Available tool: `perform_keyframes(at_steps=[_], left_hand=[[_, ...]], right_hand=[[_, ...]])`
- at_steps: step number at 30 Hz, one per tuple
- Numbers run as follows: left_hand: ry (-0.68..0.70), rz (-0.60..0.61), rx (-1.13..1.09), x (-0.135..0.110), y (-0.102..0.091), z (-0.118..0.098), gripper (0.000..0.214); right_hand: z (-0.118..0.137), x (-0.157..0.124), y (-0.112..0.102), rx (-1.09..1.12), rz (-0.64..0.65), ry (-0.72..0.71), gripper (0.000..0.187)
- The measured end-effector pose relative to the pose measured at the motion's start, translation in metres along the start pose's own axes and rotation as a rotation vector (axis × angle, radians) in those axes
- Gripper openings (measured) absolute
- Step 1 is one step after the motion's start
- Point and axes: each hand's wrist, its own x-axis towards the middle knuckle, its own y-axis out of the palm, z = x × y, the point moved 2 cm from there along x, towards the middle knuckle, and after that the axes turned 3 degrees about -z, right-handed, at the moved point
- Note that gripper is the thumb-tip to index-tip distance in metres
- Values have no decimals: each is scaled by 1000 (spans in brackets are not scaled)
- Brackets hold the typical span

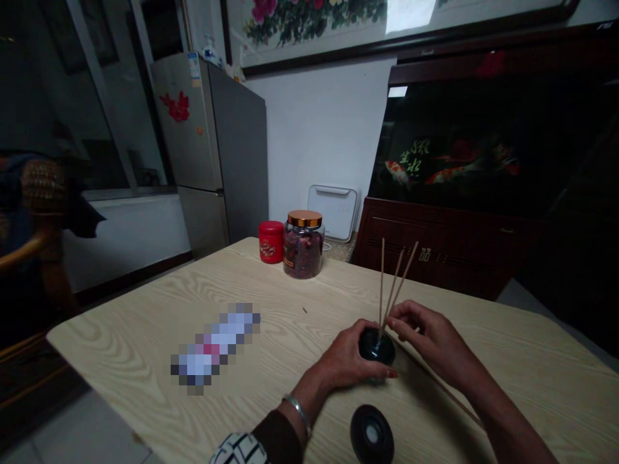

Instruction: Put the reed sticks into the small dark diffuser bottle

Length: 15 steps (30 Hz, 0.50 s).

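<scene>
Both forearms come in low over the near edge of the wooden table [120, 335], the hands close together. The left hand [344, 358] curls closed and rests low, a silver bangle [298, 414] on its wrist and a dark sleeve [278, 438] above it. The right hand [432, 339] arches higher — fingers bent inward, tips pinched together — and the right forearm [503, 419] slants away toward the bottom edge of the view.

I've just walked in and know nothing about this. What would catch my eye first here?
Your eye would likely go first to the pale wood-grain table, where the left hand grips a dark round holder while the right hand touches thin wooden sticks standing up from it. Beyond them, orange-and-white koi show in the dark fish tank at right, and a glass jar with a gold lid stands at the table's far end.
</scene>
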Motion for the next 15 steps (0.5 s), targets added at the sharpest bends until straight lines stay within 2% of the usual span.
perform_keyframes(at_steps=[3,6,8,10,15], left_hand=[[-6,2,-1,0,0,-2,76],[-19,1,6,0,0,-1,75],[-15,-5,12,0,0,0,75],[-5,-11,17,0,1,2,75],[4,0,12,0,0,2,74]], right_hand=[[-15,0,-17,-122,9,17,30],[-40,-1,-29,-423,88,85,21],[-58,-4,-27,-640,186,175,15],[-71,-7,-19,-765,253,245,13],[-88,-10,-1,-792,288,277,14]])
